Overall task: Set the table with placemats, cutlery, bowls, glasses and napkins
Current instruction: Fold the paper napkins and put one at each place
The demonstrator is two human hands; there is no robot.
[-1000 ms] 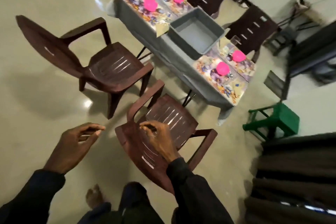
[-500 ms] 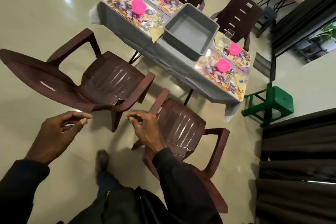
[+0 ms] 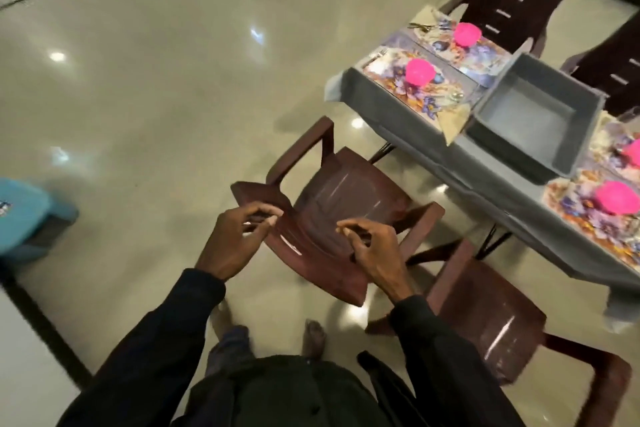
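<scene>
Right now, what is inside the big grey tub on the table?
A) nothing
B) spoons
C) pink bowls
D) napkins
A: the grey tub shows only its bare floor, while the pink bowls sit outside it on the flowery placemats.

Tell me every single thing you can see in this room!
table: one, grey cloth, right side
placemats: four, flowery, on the table
bowls: four, pink, one per placemat
tub: one, grey, table's middle
napkins: at least two, beige, by the placemats
cutlery: blurred, uncounted, by the left placemats
chairs: four, brown, around the table
stool: one, blue, left edge
left hand: fingers curled, over the nearest chair's back
right hand: same, beside it
feet: two, bare, on the floor
</scene>
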